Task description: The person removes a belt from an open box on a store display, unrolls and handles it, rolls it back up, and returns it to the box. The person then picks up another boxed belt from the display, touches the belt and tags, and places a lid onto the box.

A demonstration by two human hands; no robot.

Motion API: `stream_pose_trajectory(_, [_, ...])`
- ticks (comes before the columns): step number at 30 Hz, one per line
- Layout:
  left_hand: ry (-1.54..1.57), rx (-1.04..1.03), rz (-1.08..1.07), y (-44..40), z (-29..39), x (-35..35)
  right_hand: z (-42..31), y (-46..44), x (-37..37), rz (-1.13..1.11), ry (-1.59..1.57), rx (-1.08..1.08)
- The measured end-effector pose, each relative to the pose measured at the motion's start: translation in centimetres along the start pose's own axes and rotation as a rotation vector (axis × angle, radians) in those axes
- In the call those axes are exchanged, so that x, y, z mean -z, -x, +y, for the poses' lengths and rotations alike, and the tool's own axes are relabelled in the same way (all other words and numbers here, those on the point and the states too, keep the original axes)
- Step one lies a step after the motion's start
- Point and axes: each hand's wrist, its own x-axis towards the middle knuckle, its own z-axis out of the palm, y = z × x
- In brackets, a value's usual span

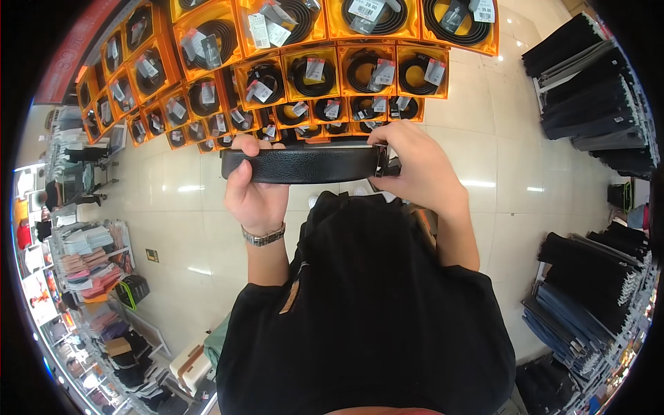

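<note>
A black leather belt (311,165), looped flat, is held level in front of the chest. My left hand (257,188) is closed round its left end, thumb across the front face. At the other end, my right hand (416,162) pinches the belt beside its dark metal buckle (382,160), fingers above and thumb below. Just beyond both hands, coiled black belts with price tags lie in rows of orange boxes (315,75). The back of the belt and some of the left fingers are hidden.
Racks of dark trousers (582,83) and jeans (564,318) stand at the right. On the left are folded clothes (90,259) on shelves and a dark basket (132,292). A white case (190,365) is at the lower left. Tiled floor (498,228) lies between.
</note>
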Motion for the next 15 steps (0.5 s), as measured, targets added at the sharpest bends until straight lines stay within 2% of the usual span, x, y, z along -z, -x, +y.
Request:
stream_pose_trajectory(6, [-0.086,-0.015,0.051,0.5,-1.5,-0.8,0.8,-0.2,-0.4,-0.027,-0.110,-0.053])
stream_pose_trajectory(8, [-0.158,-0.005,0.048,0.4,-1.9,-1.2,0.9,-0.4,-0.5,-0.028,-0.103,-0.036])
stream_pose_trajectory(15, [-0.107,0.084,0.025,1.0,-2.9,0.6,2.2,-0.9,-1.0,-0.047,-0.193,0.064])
